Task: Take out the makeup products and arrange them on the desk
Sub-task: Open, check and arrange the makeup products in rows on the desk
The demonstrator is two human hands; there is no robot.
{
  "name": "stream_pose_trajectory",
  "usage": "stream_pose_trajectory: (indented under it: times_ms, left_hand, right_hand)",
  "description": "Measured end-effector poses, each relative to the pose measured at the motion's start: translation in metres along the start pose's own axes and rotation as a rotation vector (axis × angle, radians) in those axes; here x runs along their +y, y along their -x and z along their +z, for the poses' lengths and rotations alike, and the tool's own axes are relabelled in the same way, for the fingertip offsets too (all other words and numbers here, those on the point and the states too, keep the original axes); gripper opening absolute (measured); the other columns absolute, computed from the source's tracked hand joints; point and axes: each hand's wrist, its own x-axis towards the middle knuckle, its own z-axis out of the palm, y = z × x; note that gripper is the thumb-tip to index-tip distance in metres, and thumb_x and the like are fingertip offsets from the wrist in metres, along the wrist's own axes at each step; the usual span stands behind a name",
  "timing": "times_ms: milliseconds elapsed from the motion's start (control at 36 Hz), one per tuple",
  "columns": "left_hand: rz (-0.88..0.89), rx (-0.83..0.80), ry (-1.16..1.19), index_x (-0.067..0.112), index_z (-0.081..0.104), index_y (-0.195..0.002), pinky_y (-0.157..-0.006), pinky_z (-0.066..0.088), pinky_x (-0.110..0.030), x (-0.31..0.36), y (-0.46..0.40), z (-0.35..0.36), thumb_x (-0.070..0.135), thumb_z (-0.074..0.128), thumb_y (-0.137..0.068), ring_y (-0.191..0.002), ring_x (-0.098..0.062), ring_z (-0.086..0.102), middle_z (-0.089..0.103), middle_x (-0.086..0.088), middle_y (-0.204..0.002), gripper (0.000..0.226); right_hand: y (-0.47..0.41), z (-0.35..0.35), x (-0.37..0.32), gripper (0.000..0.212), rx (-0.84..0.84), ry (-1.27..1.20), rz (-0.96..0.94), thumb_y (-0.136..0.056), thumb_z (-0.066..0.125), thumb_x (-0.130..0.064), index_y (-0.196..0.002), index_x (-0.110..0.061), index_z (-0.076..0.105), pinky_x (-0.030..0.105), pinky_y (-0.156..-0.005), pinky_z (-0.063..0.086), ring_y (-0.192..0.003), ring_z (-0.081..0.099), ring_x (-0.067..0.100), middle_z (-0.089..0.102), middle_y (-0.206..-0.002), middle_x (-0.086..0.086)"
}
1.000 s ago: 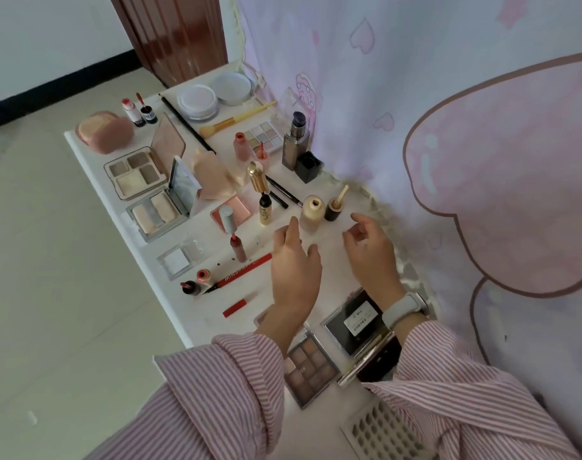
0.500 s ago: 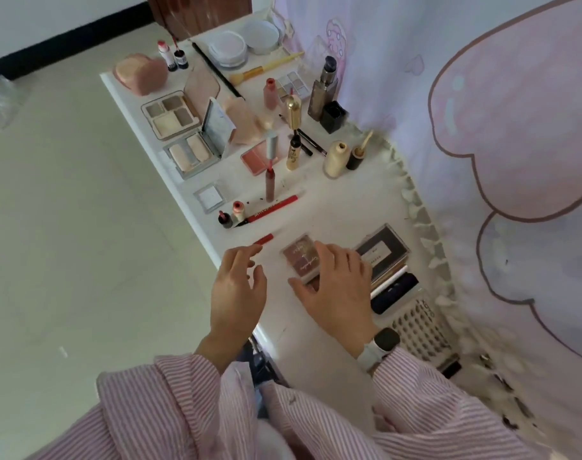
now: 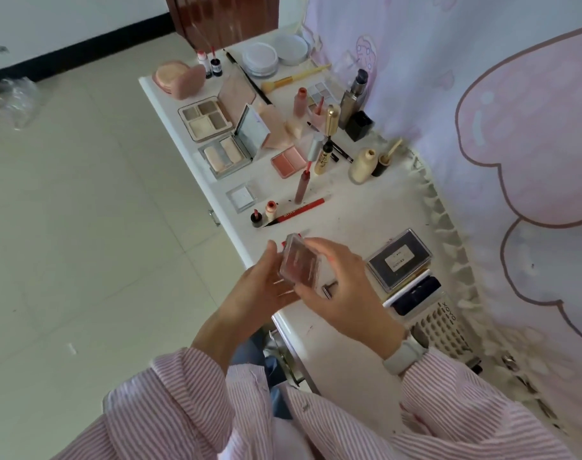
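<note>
Desk (image 3: 366, 224), both hands gripping palette (image 3: 301, 262), prob. closed

White desk (image 3: 366, 227) — pink-striped sleeves (image 3: 190, 410)

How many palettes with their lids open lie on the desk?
3 plainly open: a four-pan palette near the far left edge, a mirrored two-pan palette just nearer, and a pink two-pan blush palette beside it. Other cases may be hidden by clutter.

Palette (image 3: 299, 264) blurred, contents unreadable; right hand (image 3: 341, 293) hides its lower edge & desk (image 3: 366, 214) beneath.
</note>
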Motion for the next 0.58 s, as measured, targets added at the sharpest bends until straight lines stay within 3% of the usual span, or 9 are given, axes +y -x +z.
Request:
stream_pose_trajectory:
  times_ms: [111,194,306,417,472,583]
  left_hand:
    - [0.011,-0.058,0.019,0.014,0.056,-0.123,-0.081,0.053,-0.031,0.005,0.004,-0.003,0.054,0.041,-0.084,-0.101,-0.028,0.064,0.065,-0.015,-0.113,0.059]
    - [0.039,-0.034,0.059,0.009,0.055,-0.125,-0.090,0.051,-0.036,0.003,0.005,-0.009,0.054,0.045,-0.088,-0.105,-0.031,0.061,0.059,-0.023,-0.118,0.059]
    - [0.115,-0.014,0.313,0.013,0.059,-0.114,-0.086,0.051,-0.036,0.001,0.004,-0.016,0.044,0.060,-0.083,-0.101,-0.029,0.060,0.059,-0.015,-0.109,0.044]
    - [0.150,0.063,0.386,0.018,0.052,-0.117,-0.083,0.054,-0.041,-0.005,0.002,-0.022,0.041,0.087,-0.055,-0.092,-0.027,0.062,0.062,-0.007,-0.098,0.075]
    - [0.157,0.085,0.370,0.017,0.052,-0.116,-0.088,0.052,-0.048,-0.008,0.003,-0.020,0.040,0.087,-0.055,-0.096,-0.031,0.059,0.060,-0.009,-0.098,0.074]
    - [0.186,0.164,0.424,0.013,0.052,-0.110,-0.073,0.056,-0.043,-0.008,0.008,-0.012,0.037,0.058,-0.078,-0.093,-0.033,0.058,0.056,-0.012,-0.094,0.041]
  right_hand:
    - [0.000,0.009,-0.004,0.057,0.029,0.058,-0.051,-0.078,0.057,-0.041,-0.130,-0.028,0.038,0.035,-0.102,0.035,-0.125,0.038,0.004,0.049,-0.133,-0.008]
    - [-0.001,0.013,-0.004,0.050,0.080,0.124,-0.099,-0.080,0.057,-0.038,-0.127,-0.025,0.044,0.034,-0.100,0.036,-0.125,0.039,0.009,0.053,-0.131,-0.005]
    - [-0.004,0.016,-0.008,0.034,0.130,0.093,-0.073,-0.084,0.053,-0.033,-0.115,-0.019,0.058,0.034,-0.092,0.043,-0.113,0.050,0.009,0.061,-0.117,-0.005]
    - [-0.007,0.021,-0.018,0.032,0.112,0.015,-0.050,-0.086,0.050,-0.035,-0.104,-0.014,0.065,0.029,-0.080,0.046,-0.094,0.051,0.003,0.066,-0.101,-0.005]
    - [-0.007,0.025,-0.023,0.034,0.084,-0.009,-0.041,-0.085,0.051,-0.036,-0.104,-0.012,0.065,0.020,-0.077,0.047,-0.090,0.050,0.002,0.065,-0.099,-0.003]
    - [-0.008,0.028,-0.028,0.031,0.053,-0.063,0.013,-0.083,0.052,-0.031,-0.102,-0.009,0.064,0.006,-0.071,0.042,-0.082,0.051,-0.004,0.062,-0.095,-0.001]
